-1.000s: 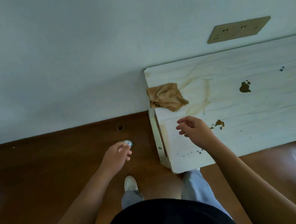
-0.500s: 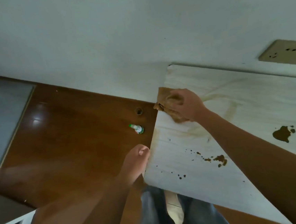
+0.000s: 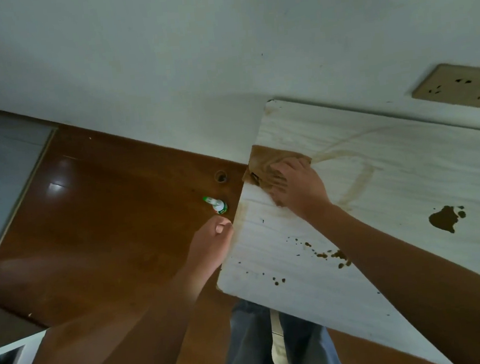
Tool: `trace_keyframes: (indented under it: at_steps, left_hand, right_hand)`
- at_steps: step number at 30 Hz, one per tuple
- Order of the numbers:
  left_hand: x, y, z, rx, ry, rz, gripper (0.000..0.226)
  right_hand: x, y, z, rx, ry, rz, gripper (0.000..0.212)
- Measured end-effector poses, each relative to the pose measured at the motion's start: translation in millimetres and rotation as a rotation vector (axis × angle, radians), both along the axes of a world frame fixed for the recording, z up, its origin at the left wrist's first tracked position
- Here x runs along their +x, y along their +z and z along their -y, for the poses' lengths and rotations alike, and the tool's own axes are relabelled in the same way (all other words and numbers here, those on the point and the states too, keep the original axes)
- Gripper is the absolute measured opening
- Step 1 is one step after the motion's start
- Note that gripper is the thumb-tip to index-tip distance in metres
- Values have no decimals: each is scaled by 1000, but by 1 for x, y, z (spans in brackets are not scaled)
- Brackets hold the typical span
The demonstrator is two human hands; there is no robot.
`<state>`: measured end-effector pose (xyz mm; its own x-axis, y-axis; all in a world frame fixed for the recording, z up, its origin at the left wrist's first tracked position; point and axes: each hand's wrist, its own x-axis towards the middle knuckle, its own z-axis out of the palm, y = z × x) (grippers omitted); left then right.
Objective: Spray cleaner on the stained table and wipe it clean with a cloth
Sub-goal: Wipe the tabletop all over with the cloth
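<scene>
**Head view: right hand gripping the cloth on the stained bench**

Head view: the right hand [image 3: 297,185] is pressing down on the brown cloth [image 3: 263,162], its fingers [image 3: 281,178] curling into the crumpled fabric and holding it. The cloth is lying at the far left corner of the white bench [image 3: 392,167], just beside the wall [image 3: 191,54]. Pale brown streaks [image 3: 359,182] are curving across the bench near the cloth, a dark blot [image 3: 444,218] is sitting further right, and small dark spots [image 3: 325,254] are lying near the front edge. The left hand [image 3: 212,246] is hanging beside the bench's left edge with its fingers loosely curled and holding nothing. The green and white spray bottle [image 3: 217,205] is standing on the brown floor [image 3: 103,209], just beyond the left hand.
</scene>
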<state>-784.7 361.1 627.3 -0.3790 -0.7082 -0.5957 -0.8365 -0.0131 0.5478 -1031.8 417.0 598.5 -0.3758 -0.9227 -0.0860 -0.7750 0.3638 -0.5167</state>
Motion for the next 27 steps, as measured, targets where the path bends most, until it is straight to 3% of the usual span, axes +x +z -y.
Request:
trace_keyframes:
  at_steps: [7,15,18,23,27]
  left_hand:
    - [-9,-19,25,-4,14,26,33]
    - [-28,-27,41,72,-1,15,40]
    - [-29,-29,40,100,-8,16,37]
    - [-32,-29,45,153,-4,29,34]
    - [-37,-29,56,139,-77,60,33]
  right_hand:
    - [-42,2,18,19,-186,107,39]
    - [-65,10,76,282,8,300,30]
    - [-56,12,77,360,157,156,27]
    - [-58,11,67,277,145,112,14]
    - [-63,20,61,198,56,172,19]
